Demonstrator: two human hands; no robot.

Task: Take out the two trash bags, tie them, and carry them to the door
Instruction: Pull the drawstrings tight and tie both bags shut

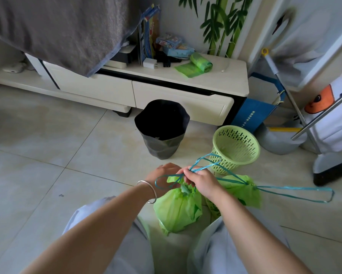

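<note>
Pale tiled floor in front of a low cream cabinet. I crouch with a small green plastic trash bag between my knees, so both hands reach its neck. My left hand and right hand pinch its teal drawstring, knotting it. The second green bag sits just beside, cinched, strings trailing.

Both hands at the neck of the near green trash bag: right hand pinching its teal drawstring, left hand behind the knot. Second green bag just beside, cinched. Behind: green basket, black-lined bin.
</note>
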